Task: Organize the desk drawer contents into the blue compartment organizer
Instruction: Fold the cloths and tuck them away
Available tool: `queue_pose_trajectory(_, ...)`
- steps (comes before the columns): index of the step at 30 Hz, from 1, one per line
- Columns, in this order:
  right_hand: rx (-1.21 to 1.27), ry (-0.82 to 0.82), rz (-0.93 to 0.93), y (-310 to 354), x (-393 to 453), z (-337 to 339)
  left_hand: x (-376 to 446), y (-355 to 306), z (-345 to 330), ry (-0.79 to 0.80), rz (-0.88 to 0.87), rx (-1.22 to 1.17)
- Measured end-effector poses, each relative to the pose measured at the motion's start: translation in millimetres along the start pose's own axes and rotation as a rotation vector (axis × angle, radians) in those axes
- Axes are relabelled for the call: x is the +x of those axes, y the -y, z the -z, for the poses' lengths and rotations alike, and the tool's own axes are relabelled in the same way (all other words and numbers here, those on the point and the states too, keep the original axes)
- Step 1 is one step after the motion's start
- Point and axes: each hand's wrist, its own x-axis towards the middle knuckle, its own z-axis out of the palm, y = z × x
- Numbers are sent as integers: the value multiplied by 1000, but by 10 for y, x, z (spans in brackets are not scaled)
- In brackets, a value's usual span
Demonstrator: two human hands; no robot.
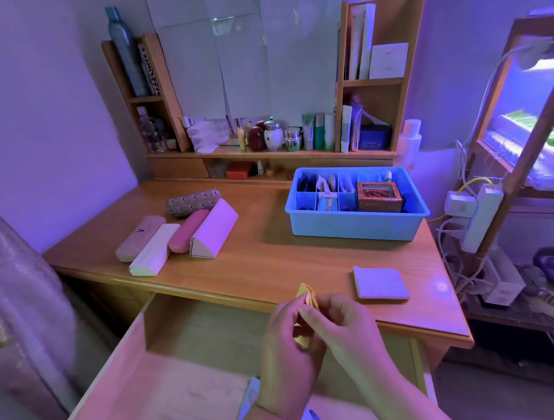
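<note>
- No text, brand or number can be read anywhere in the head view.
- The beige glasses case [140,238] on the desk bears a small dark mark, too small to make out.
- The white box [388,60] on the upper right shelf carries faint print, illegible.
- The small white box [504,288] on the low rack at right shows a pale round logo, unreadable.

The compartment organizer [357,207] sat on the desk [271,254] at far right, a small box of beads [379,196] inside it. Five glasses cases [176,235] lay together at far left. A folded cloth [380,283] lay near the right edge. The open drawer [168,364] extended nearest, below the desk's near edge.
</note>
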Motion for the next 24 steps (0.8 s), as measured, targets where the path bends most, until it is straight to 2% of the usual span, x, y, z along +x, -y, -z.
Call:
queue_pose_trajectory(2,31,11,-40,8,14,26,-30,-11,-1,83,-25,-20)
queue_pose_trajectory(4,79,-9,-72,13,53,74,-38,-38,10,138,56,-129)
queue_pose_trajectory(6,44,-43,-78,0,93,140,-17,-75,54,124,170,-274)
queue_pose_trajectory(7,22,-44,-80,-5,105,174,13,-82,84,69,194,-279)
queue_pose_trajectory(9,35,3,-103,-5,112,221,106,-68,156,-12,223,-239)
queue_pose_trajectory(13,76,149,-130,28,108,251,245,-42,185,154,511,-460)
queue_pose_trajectory(17,7,67,-117,1,126,261,231,-52,185,117,418,-478)
queue_pose_trajectory(20,-30,11,-109,-41,130,254,218,-70,165,64,317,-369)
queue_pose_trajectory(24,25,-42,-132,-50,119,250,193,-74,147,99,323,-314)
